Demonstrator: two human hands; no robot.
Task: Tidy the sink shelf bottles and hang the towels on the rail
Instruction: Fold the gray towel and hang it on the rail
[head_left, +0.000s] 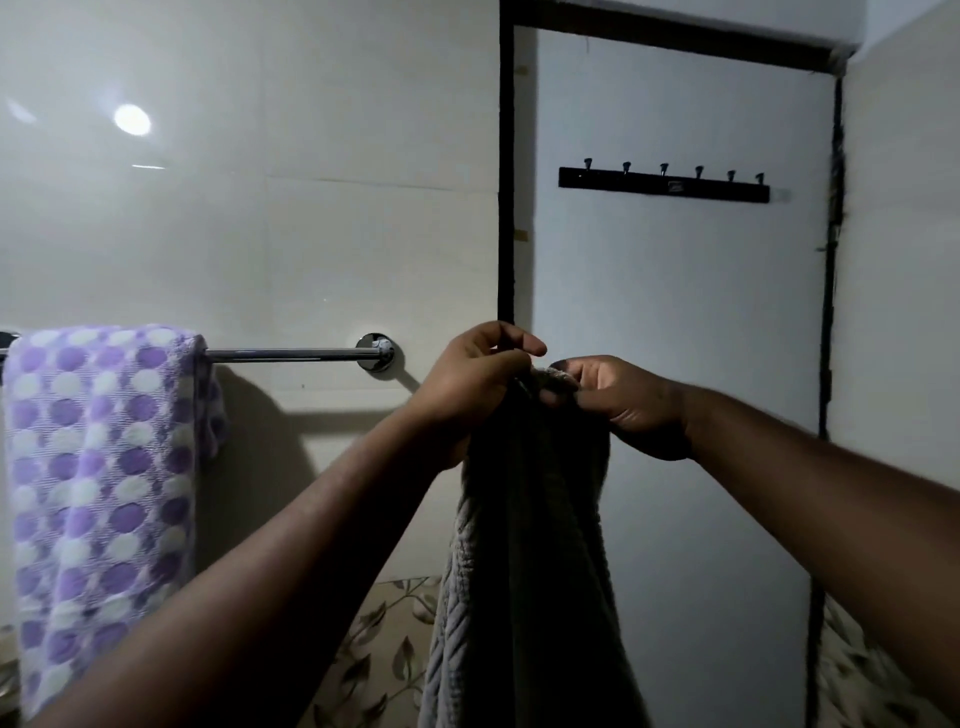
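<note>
Left hand (480, 374) and right hand (623, 402), fingers closed, pinch the bunched top edge of a grey ribbed terry towel (524, 561) that hangs in loose folds before the white door (675, 312), just right of the rail's end. Round chrome towel rail (291, 355) on glossy cream wall tiles (260, 208): left part draped with a lilac-and-white dotted woven towel (98, 493), right stretch to the wall mount bare. Black bar of metal hooks (663, 184) on the door above the hands, nothing hung.
</note>
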